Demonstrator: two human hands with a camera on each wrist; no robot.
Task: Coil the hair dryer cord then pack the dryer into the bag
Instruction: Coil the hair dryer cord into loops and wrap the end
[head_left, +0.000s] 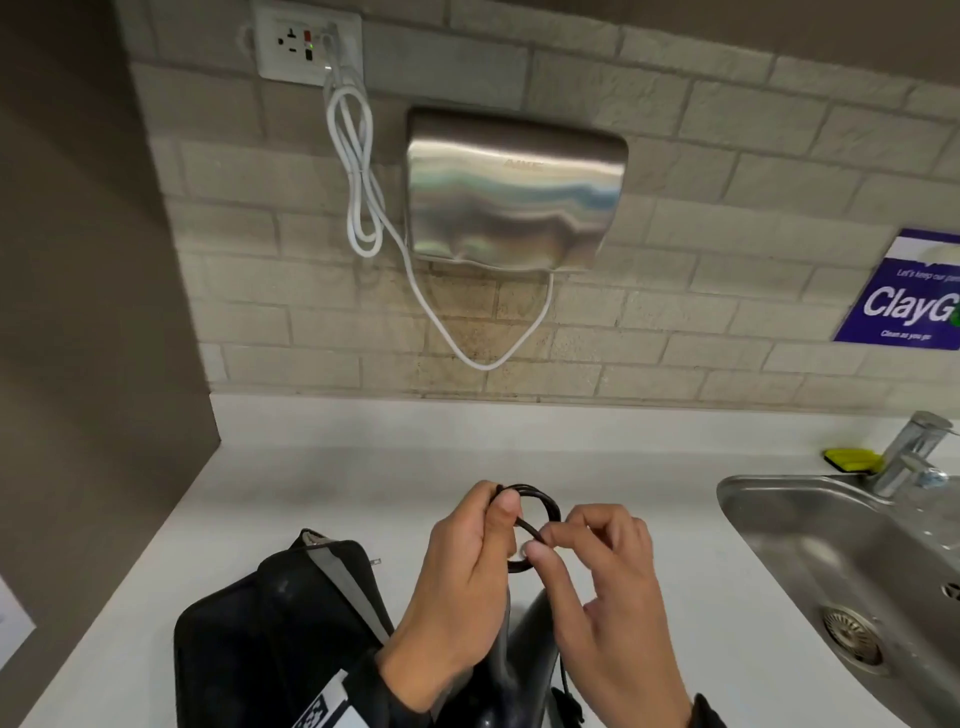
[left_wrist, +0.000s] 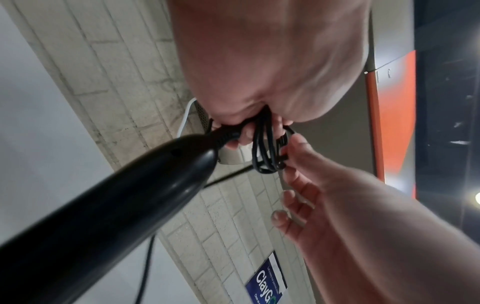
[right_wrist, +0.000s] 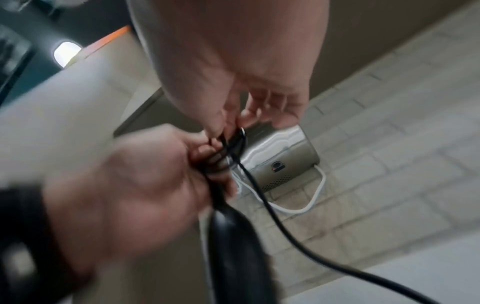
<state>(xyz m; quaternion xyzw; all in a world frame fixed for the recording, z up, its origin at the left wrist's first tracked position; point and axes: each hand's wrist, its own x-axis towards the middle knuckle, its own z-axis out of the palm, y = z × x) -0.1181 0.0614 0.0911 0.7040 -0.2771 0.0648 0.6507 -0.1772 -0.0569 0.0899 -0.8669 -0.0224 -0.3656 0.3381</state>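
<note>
Our left hand (head_left: 462, 582) grips the black cord (head_left: 535, 512) in small loops at its fingertips, with the hair dryer (left_wrist: 103, 205) handle hanging just below the palm. Our right hand (head_left: 597, 587) pinches the same coil between thumb and forefinger — other fingers loosely spread. The bag (head_left: 270, 623) lies left of the left hand — on the white counter (head_left: 363, 467).

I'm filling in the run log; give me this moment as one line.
stage: coiling | left hand: grips cord loops | right hand: pinches loops | hair dryer: hanging below | bag: on counter, dryer not inside
</note>
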